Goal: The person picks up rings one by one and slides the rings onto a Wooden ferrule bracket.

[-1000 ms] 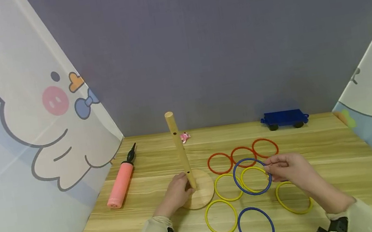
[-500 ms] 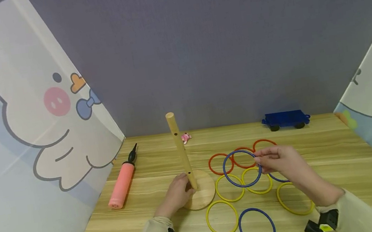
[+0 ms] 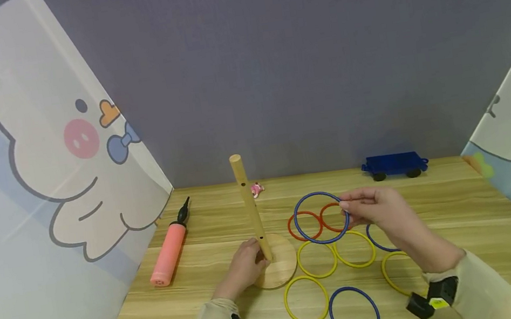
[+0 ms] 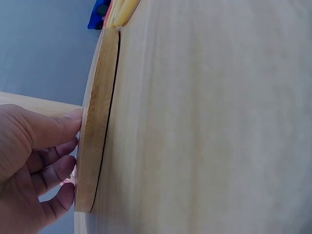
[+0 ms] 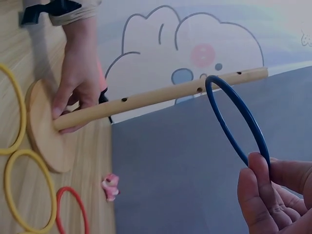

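Note:
Between its thumb and fingers, my right hand [image 3: 387,212] pinches a blue ring [image 5: 229,112] held above the table. In the head view the raised ring overlaps two red rings [image 3: 299,235] lying below. The wooden stand [image 3: 278,273] has a round base and an upright post [image 3: 250,204] with small holes. In the right wrist view the ring's far edge overlaps the upper part of the post. My left hand [image 3: 243,266] is at the foot of the post, its fingertips on the base [image 4: 95,141] and its thumb and fingers on either side of the post.
Several yellow rings [image 3: 289,313] and blue rings [image 3: 333,318] lie flat right of the stand. A pink hand pump [image 3: 169,253] lies left. Behind are a small pink figure [image 3: 257,189] and a blue toy wagon [image 3: 394,163], near a grey back panel [image 3: 291,67].
My right hand has carried the blue ring up and to the left, from over the yellow rings to over the red ones. My left hand stays at the stand.

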Demonstrator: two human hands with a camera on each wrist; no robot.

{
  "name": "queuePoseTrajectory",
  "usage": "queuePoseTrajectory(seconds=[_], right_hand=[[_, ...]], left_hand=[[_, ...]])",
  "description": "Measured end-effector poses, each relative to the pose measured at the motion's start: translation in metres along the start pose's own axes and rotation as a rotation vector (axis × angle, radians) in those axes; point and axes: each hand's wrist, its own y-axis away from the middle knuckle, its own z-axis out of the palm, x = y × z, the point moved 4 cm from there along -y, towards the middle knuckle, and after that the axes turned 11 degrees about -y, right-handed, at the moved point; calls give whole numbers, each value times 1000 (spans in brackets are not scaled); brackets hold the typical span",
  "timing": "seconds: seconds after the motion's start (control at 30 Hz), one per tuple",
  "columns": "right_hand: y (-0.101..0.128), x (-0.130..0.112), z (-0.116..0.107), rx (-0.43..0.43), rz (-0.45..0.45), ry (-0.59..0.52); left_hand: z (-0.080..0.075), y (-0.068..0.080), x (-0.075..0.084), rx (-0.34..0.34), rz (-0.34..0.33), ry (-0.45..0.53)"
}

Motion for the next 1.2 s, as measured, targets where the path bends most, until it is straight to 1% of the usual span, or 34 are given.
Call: queuePoseTrajectory(seconds=[0.13,0.23,0.47,0.63,0.93,1.2], right_hand=[[-5,-7,6,-9,-12,-5],[-8,-13,11,-17,-23,-14],[-16,-26,24,-35,-38,-94],[-20,-37,33,-41,-53,-88],[-26,-54,45,-27,-52,-122],[-29,-70,54,-13,-110,-211]], left_hand=[[1,0,-1,10,6,2],[2,-1,-2,9,-1,5],[2,0,-2,25,10,-7],[3,-1,-2,17,6,-10],[3,-1,-2,18,10,-1],[3,-1,-3,10,0,12]])
